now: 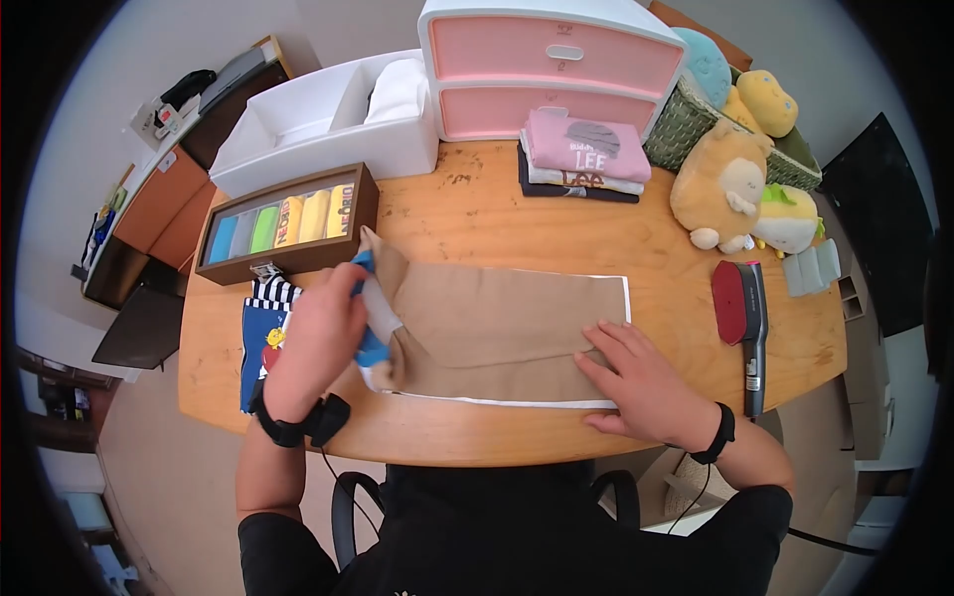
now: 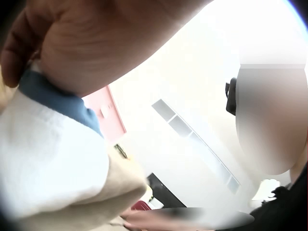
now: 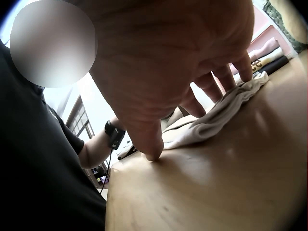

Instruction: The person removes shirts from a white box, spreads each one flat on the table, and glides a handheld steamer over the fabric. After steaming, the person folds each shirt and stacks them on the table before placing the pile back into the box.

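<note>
A brown cloth with a white edge (image 1: 507, 333) lies lengthwise on the wooden table. Its left end, with a blue and white part (image 1: 374, 343), is lifted and bunched in the left hand (image 1: 323, 323), whose fingers are curled round it. In the left wrist view the left hand (image 2: 96, 43) pinches the blue band (image 2: 57, 103) above white fabric (image 2: 53, 149). The right hand (image 1: 646, 382) rests with spread fingers on the cloth's right end. The right wrist view shows the right hand's (image 3: 178, 62) fingertips on the rumpled edge of the cloth (image 3: 207, 127), its thumb on the table.
Behind are a brown box of rolled clothes (image 1: 288, 223), a white divided bin (image 1: 323, 119), pink drawers (image 1: 556, 60) and folded shirts (image 1: 584, 154). Striped and blue clothes (image 1: 260, 343) lie left. Plush toys (image 1: 720, 184) and a red brush (image 1: 740, 318) are on the right.
</note>
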A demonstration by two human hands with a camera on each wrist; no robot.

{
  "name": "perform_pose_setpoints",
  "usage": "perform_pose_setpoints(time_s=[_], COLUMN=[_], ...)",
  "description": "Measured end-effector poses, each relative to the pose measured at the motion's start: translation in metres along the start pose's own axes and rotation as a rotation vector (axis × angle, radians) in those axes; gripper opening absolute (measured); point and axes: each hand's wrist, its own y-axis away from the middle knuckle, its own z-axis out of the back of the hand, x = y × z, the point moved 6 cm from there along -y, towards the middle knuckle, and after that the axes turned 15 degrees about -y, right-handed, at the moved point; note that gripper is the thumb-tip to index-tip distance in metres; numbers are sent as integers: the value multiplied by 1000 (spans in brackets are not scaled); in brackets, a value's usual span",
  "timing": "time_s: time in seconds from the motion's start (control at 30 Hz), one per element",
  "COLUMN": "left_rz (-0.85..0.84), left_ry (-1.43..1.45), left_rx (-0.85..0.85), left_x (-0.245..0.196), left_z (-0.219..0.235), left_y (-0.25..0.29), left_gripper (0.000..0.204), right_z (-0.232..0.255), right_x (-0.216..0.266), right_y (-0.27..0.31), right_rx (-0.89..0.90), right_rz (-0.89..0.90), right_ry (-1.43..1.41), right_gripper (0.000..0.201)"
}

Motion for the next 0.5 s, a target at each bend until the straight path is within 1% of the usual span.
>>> perform_pose_setpoints(time_s=[0.03, 0.13, 0.2, 0.23, 0.27, 0.3, 0.37, 0.47, 0.5], left_rz=[16, 83, 56, 44, -27, -106, -136, -113, -88], left_ry=[-86, -143, -72, -36, -86, -72, -55, -127, -98], left_rx=[-59, -132, -80, -56, -6, 43, 79, 67, 99], left_x=[8, 20, 10, 5, 1, -4, -14, -13, -12], left_z=[5, 22, 27, 27, 18, 9, -1, -8, -12], left_y=[3, 16, 22, 27, 35, 42, 53, 59, 62], left_gripper=[26, 25, 26, 26, 29, 33, 35, 36, 36], right_z=[-1, -4, -6, -6, -7, -7, -4, -4, -4], right_x=[-1, -4, -2, -1, 0, 1, 1, -3, -4], right_y=[1, 0, -1, -3, -4, -5, -10, -11, -10], right_rx=[-1, 2, 16, -3, -22, -44, -76, -99, -104], right_rz=[1, 8, 8, 22, 35, 47, 77, 97, 104], right_ry=[3, 44, 109, 138, 168, 199, 197, 237, 261], right_gripper=[69, 66, 62, 56, 51, 46, 35, 24, 21])
